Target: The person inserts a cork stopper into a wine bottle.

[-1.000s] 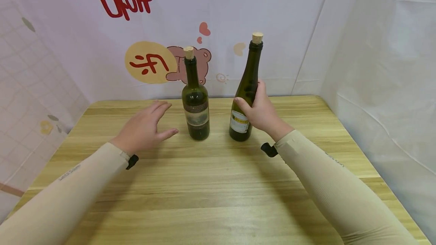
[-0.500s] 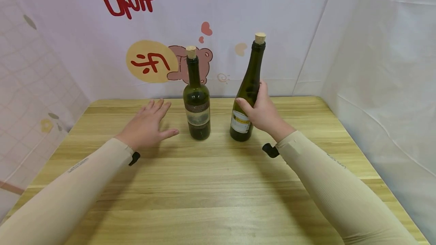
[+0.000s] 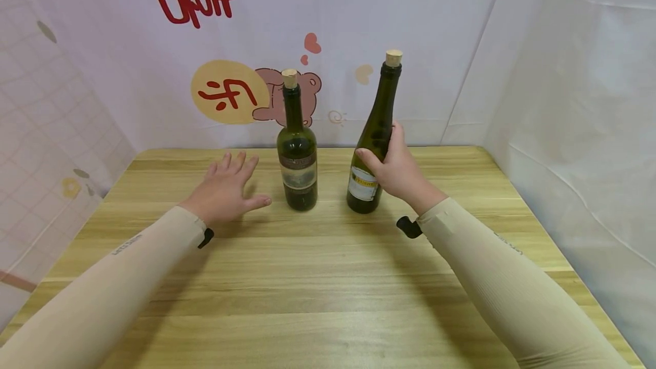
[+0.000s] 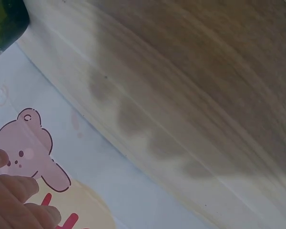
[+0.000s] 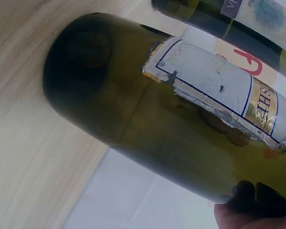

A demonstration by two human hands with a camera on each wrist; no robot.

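Observation:
My right hand (image 3: 402, 172) grips a green wine bottle (image 3: 376, 124) around its body, thumb across the front above the white label. This corked bottle leans slightly right in the head view; its torn label and dark base (image 5: 76, 62) fill the right wrist view. To its left a second corked wine bottle (image 3: 298, 144), with a brown and cream label, stands on the wooden table (image 3: 328, 278). My left hand (image 3: 222, 189) is spread with nothing in it, thumb pointing toward that second bottle but apart from it. Its fingers (image 4: 19, 186) show at the left wrist view's lower left corner.
Behind the table hangs a white cloth backdrop (image 3: 420, 16) with red lettering and a pink bear print (image 3: 309, 98). White sheeting (image 3: 579, 101) closes off the right side, and a grid-patterned cloth (image 3: 56, 118) the left.
My left hand has spread its fingers wider and turned flatter, staying left of the second bottle. The right hand keeps its grip; its bottle shifts only slightly with the view.

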